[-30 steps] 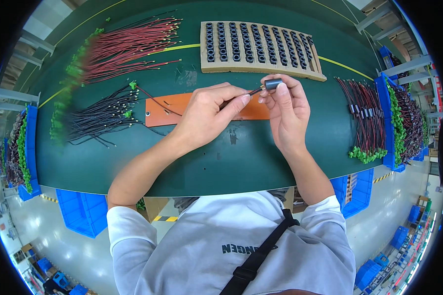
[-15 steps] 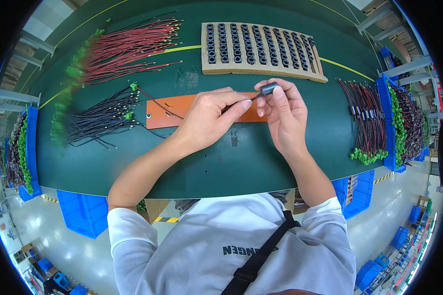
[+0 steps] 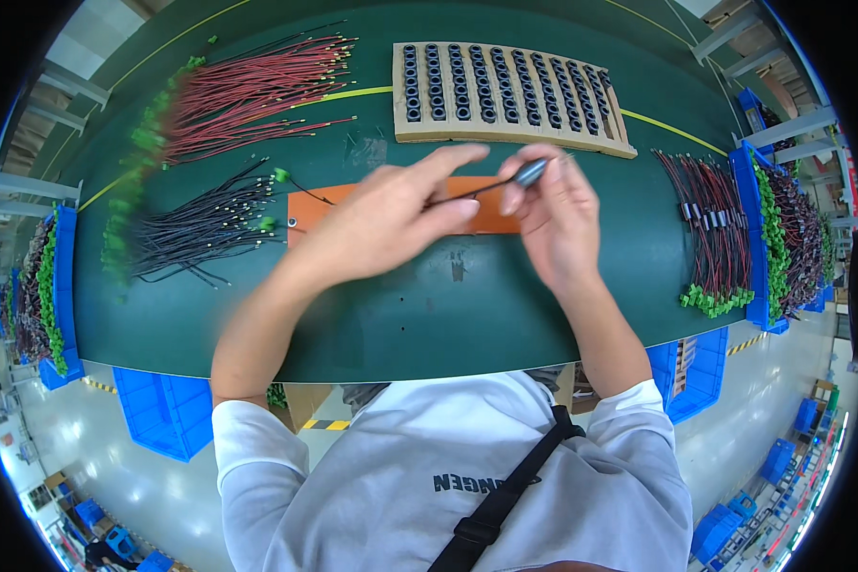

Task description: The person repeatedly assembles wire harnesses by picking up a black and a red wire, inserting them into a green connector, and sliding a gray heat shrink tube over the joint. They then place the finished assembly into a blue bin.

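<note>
Above the orange strip (image 3: 491, 212), the fingers of my right hand (image 3: 561, 214) close round a small dark cylinder (image 3: 530, 173), likely a ferrite core. A thin dark wire (image 3: 491, 187) runs from the cylinder's left end toward my left hand (image 3: 381, 214). That hand is blurred, with its index finger and thumb spread apart and the wire passing between them; its other fingers are hidden. To the left of it, a green connector (image 3: 281, 175) sits on a dark wire end that goes behind the hand.
A cardboard tray (image 3: 515, 135) with rows of black ring-shaped cores stands at the back. Red wires (image 3: 257, 91) and black wires (image 3: 205, 224) lie at left. Finished-looking wires with cores (image 3: 710, 224) lie at right, beside a blue bin (image 3: 751, 238).
My left index finger and thumb have come apart from their pinch on the wire. My right hand has tilted the cylinder slightly. The green connector has shifted right.
</note>
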A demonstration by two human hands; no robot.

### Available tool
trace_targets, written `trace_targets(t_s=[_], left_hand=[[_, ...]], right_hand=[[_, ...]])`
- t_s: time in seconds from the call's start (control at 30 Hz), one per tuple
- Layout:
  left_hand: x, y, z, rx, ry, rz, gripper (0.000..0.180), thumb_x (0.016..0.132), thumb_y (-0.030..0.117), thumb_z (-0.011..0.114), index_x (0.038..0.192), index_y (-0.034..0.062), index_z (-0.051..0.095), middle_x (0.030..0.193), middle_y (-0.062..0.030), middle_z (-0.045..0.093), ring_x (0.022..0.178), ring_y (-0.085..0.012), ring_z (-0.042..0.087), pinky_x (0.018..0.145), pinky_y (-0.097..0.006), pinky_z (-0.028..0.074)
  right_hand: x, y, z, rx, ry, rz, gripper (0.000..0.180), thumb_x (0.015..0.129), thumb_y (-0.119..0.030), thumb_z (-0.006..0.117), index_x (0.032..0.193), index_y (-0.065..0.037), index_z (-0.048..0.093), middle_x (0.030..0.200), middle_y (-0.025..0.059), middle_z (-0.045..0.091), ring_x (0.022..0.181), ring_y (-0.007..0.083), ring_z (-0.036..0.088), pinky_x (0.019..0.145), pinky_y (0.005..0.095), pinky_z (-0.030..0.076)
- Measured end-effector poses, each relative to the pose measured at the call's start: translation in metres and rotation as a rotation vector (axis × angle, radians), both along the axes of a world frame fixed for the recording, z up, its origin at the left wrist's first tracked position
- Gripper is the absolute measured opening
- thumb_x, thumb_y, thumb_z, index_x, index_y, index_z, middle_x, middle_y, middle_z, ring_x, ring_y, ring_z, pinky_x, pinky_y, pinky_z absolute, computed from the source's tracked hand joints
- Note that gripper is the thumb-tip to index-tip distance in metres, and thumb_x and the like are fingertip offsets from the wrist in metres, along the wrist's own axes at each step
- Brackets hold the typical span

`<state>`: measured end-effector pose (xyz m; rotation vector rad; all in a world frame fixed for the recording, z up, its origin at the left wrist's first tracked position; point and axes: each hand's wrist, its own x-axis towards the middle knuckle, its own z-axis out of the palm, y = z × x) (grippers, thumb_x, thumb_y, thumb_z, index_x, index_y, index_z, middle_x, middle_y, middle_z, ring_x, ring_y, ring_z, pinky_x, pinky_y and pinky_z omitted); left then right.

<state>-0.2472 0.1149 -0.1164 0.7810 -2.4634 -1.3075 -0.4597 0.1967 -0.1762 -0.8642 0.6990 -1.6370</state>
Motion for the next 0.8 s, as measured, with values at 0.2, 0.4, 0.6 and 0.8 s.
trace_targets(t_s=[0.2, 0.4, 0.6, 0.8], left_hand=[[0.041, -0.031, 0.001, -0.285, 0.068, 0.084, 0.02, 0.098, 0.015, 0.063, 0.104, -0.002, 0.071, 0.086, -0.0131, 0.069, 0.073, -0.0225, 0.065, 0.069, -0.033, 0.052], [0.036, -0.006, -0.008, -0.16, 0.122, 0.173, 0.018, 0.099, 0.013, 0.062, 0.097, -0.0034, 0.07, 0.075, -0.0075, 0.064, 0.062, -0.0148, 0.058, 0.059, -0.03, 0.049], [0.028, 0.016, -0.01, -0.039, 0.118, 0.12, 0.022, 0.102, 0.016, 0.06, 0.094, -0.0024, 0.069, 0.071, -0.0073, 0.061, 0.064, -0.0145, 0.057, 0.059, -0.031, 0.046], [0.067, 0.006, -0.004, -0.406, 0.122, 0.152, 0.011, 0.09, 0.009, 0.072, 0.092, -0.0013, 0.073, 0.071, -0.0087, 0.062, 0.067, -0.0178, 0.06, 0.062, -0.031, 0.045]], right_hand=[[-0.058, -0.021, 0.0, -0.033, -0.253, -0.294, 0.031, 0.108, -0.025, 0.051, 0.125, 0.001, 0.057, 0.111, 0.0151, 0.065, 0.09, 0.0156, 0.062, 0.082, 0.0281, 0.057], [-0.037, -0.018, 0.003, -0.017, -0.284, -0.101, 0.035, 0.108, -0.022, 0.05, 0.134, 0.002, 0.053, 0.114, 0.0148, 0.066, 0.089, 0.0145, 0.064, 0.081, 0.0279, 0.057], [0.034, -0.002, -0.011, 0.068, -0.066, 0.354, 0.027, 0.106, -0.018, 0.054, 0.126, 0.0, 0.06, 0.118, 0.0115, 0.064, 0.098, 0.0174, 0.066, 0.092, 0.0352, 0.057], [0.035, -0.004, 0.007, -0.056, -0.022, 0.28, 0.03, 0.107, -0.017, 0.053, 0.13, 0.001, 0.059, 0.12, 0.0104, 0.062, 0.102, 0.0176, 0.064, 0.095, 0.035, 0.056]])
